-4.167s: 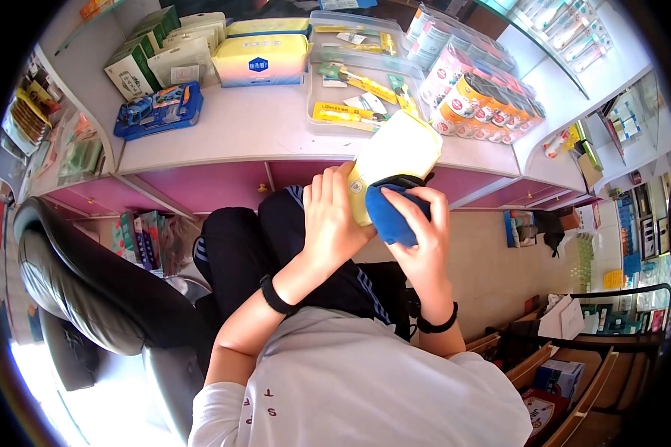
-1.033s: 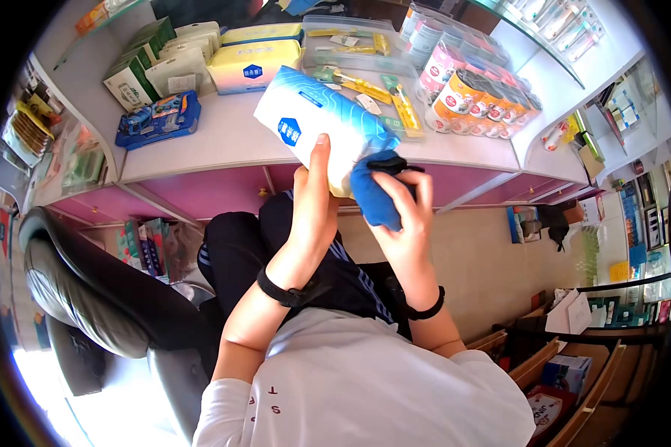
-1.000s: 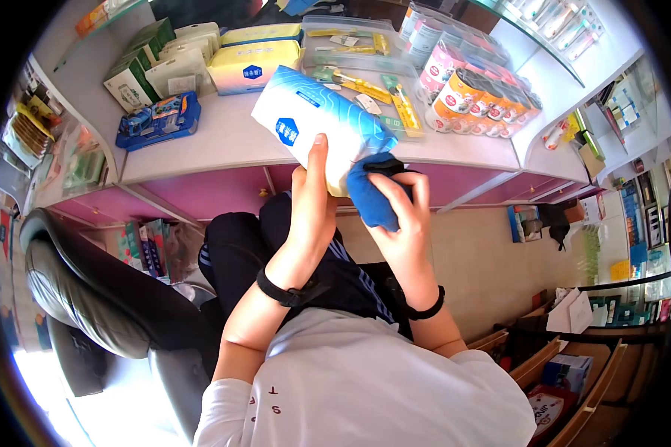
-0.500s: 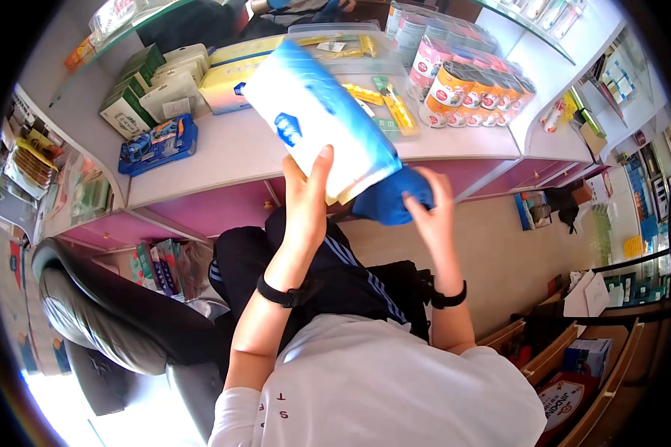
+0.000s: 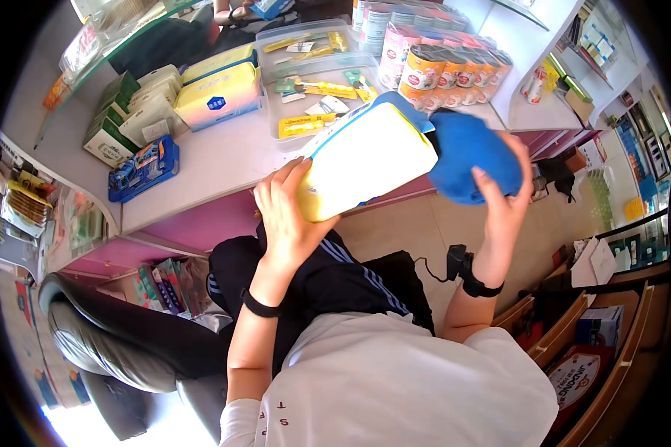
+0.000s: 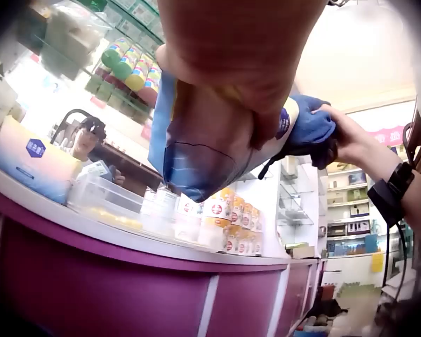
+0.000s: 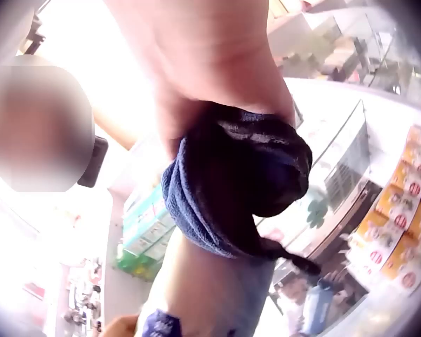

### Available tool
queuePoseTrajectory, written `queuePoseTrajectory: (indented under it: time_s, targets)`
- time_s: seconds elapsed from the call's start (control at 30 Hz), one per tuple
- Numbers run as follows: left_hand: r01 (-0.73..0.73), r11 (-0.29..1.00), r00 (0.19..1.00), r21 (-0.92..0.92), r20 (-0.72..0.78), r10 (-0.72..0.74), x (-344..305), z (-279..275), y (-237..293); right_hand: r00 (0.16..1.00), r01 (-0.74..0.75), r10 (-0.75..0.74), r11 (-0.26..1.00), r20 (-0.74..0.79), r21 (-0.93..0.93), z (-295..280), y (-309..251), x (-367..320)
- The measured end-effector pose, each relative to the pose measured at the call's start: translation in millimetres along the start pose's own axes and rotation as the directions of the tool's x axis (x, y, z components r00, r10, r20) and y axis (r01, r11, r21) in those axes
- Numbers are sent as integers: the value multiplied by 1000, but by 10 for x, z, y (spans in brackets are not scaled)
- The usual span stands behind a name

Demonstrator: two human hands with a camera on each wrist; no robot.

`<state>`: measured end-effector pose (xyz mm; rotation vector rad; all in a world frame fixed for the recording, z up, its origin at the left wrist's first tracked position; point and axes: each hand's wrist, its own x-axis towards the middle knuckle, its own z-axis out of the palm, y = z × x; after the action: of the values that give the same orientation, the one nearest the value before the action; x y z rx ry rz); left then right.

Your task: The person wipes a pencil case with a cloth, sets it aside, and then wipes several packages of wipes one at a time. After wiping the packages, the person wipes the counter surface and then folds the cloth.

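Note:
My left hand grips the near left end of a soft tissue pack, fingers on its upper face and thumb at its lower edge. The pack is tilted over the counter's front edge, its pale yellow-white face up and blue along the far side. My right hand holds a bunched blue cloth with a black part, right at the pack's right end. In the left wrist view, the cloth shows beyond the pack. In the right wrist view, the cloth's dark side overlaps the pack.
On the white counter stand tissue packs, a blue case, clear trays with yellow packets, and wrapped orange cans. A black chair is at left, open drawers at right.
The pack has turned from its blue printed side to its pale yellow-white face. My right hand has moved right with the cloth, and the left hand's fingers now lie over the pack's upper face.

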<state>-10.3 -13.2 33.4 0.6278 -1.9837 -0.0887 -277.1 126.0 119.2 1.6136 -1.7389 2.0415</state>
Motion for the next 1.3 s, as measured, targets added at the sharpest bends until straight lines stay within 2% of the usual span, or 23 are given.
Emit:
queuePoseTrajectory:
  time_s: [0.03,0.07,0.1,0.17,0.2,0.23,0.3,0.37,0.43,0.5,0.57,0.63,0.7,0.77,0.83,0.9,0.93,0.97,1.03,1.1,1.17,1.23,1.3]
  targets:
    - [-5,1000,1000,-3,3,5,-23,12,43,996,46,-49,998,68,35,54,-30,-29]
    - [40,996,999,-78,18,-39,-47,27,96,992,20,-23,999,121,27,150,-48,-37]
    - [85,985,996,-152,38,-80,-74,29,129,994,20,-23,999,110,26,178,-19,-35]
    - [59,984,998,-167,41,-53,-146,23,133,993,-72,60,990,106,118,203,59,-8]
    - [50,987,998,-150,50,-43,-177,6,116,989,-69,49,987,140,144,194,53,21]
    - [40,990,998,-134,60,-32,-194,-11,107,991,-67,49,988,123,141,172,98,49]
    - [-15,992,999,-129,31,19,-210,-45,102,967,-32,6,995,254,96,123,211,95]
    - [-69,994,998,-87,-16,68,-241,-87,74,967,-57,38,996,251,68,153,222,107]
    - [-97,992,995,-76,5,98,-261,-124,48,980,-18,33,997,196,-77,201,340,113]
    - [-113,991,994,-69,0,114,-306,-119,20,985,-19,36,994,166,-106,197,540,76]
    - [-141,984,990,-105,14,144,-319,-172,34,921,-154,303,860,244,-487,160,596,28]
    - [-237,971,970,2,48,237,-296,-205,-12,946,-126,257,852,198,-508,56,620,6]
    - [-256,966,965,28,59,254,-286,-206,-40,995,-84,101,902,18,-424,-130,558,47]
    - [-268,959,962,92,86,260,-304,-208,-53,998,53,-56,950,-1,-308,-297,294,202]
    - [-270,959,962,92,70,264,-257,-196,-53,989,127,-117,984,88,-122,-342,21,292]
    - [-381,917,920,117,145,364,-154,-234,-17,905,235,-221,972,364,7,-309,-59,323]
    - [-396,912,916,108,106,386,-105,-218,24,823,181,-202,979,532,91,-180,-149,341]
    - [-403,906,914,129,102,392,-82,-243,14,849,60,-158,977,504,203,-76,42,260]
    - [-372,911,928,178,82,363,-46,-319,31,955,-111,36,964,295,242,61,369,80]
    - [-422,872,906,248,80,416,12,-428,50,923,-354,284,892,260,282,106,629,5]
    - [-404,884,913,235,38,407,74,-540,31,904,-378,301,894,303,241,154,912,-21]
    - [-259,962,963,88,-47,264,155,-665,42,805,-555,485,819,343,146,20,2112,-218]
    - [-170,979,979,110,-93,180,275,-862,-25,880,-380,380,923,284,-58,347,1595,-283]
